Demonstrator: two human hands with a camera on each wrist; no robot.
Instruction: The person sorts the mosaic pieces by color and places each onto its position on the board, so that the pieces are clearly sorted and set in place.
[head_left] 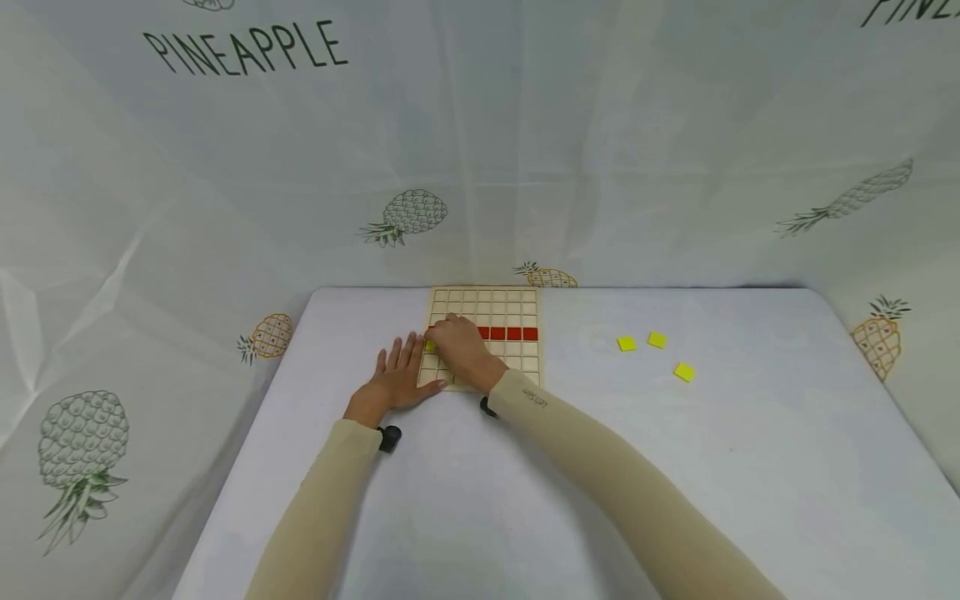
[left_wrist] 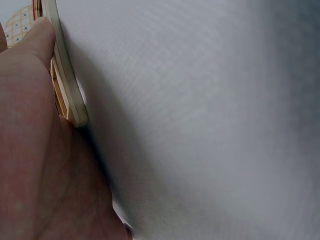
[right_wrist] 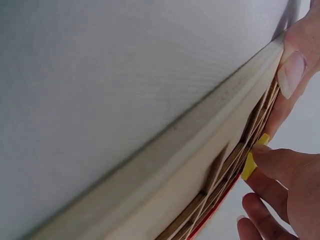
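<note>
A wooden grid board (head_left: 483, 298) lies at the table's far side, with a row of red square tiles (head_left: 513, 333) across its middle. My right hand (head_left: 463, 348) reaches over the board's left part and pinches a yellow square tile (right_wrist: 255, 156) between thumb and fingers, just below the red row. Part of that row is hidden behind the hand. My left hand (head_left: 397, 375) lies flat with fingers spread along the board's left edge, its thumb on the near left corner. In the left wrist view the thumb (left_wrist: 40, 42) overlaps the board's edge.
Several loose yellow tiles (head_left: 657, 340) lie on the white table (head_left: 750, 467) to the right of the board. Behind the table hangs a pale cloth (head_left: 637, 167) printed with pineapples. Each wrist wears a dark band with a small camera (head_left: 390, 438).
</note>
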